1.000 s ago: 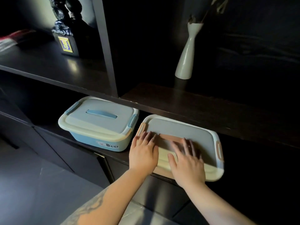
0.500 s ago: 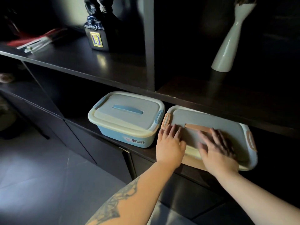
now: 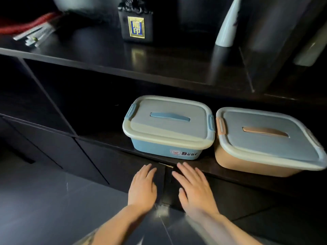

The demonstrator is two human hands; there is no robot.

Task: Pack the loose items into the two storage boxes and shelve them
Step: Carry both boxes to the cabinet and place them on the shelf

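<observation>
Blue box and peach box sit lidded beyond the fingertips; left hand, right hand flat, empty; judge both seated, nudge peach box deeper.

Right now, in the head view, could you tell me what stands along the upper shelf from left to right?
Red-and-white bundle of sticks → black block with a gold-framed blue label → tall white ceramic vase.
</observation>
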